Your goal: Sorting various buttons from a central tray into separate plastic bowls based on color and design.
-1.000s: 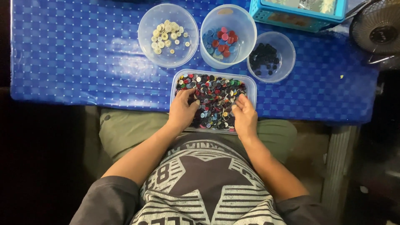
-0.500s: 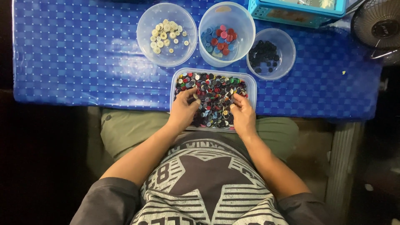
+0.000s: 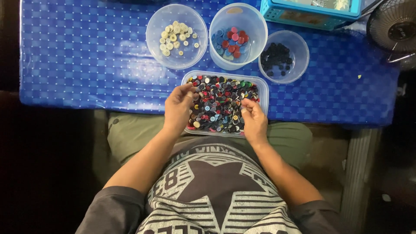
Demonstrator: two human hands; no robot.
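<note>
Centrally, a blue checked tablecloth point(image 3: 86, 56) is seen, and at its near edge a clear rectangular tray point(image 3: 264, 93) of mixed buttons point(image 3: 219, 106) is set. Beyond it three clear round tubs are lined up: cream buttons point(image 3: 175, 37) left, red and blue buttons point(image 3: 229, 41) in the middle, black buttons point(image 3: 275, 58) right. The left hand point(image 3: 177, 108) is curled over the tray's left end, fingertips pinched, and the right hand point(image 3: 253, 119) is pinched at its right part; whether a button is gripped cannot be told.

Blue checked table cover point(image 3: 86, 56); fan point(image 3: 396, 30) at right; dark floor point(image 3: 43, 173).
</note>
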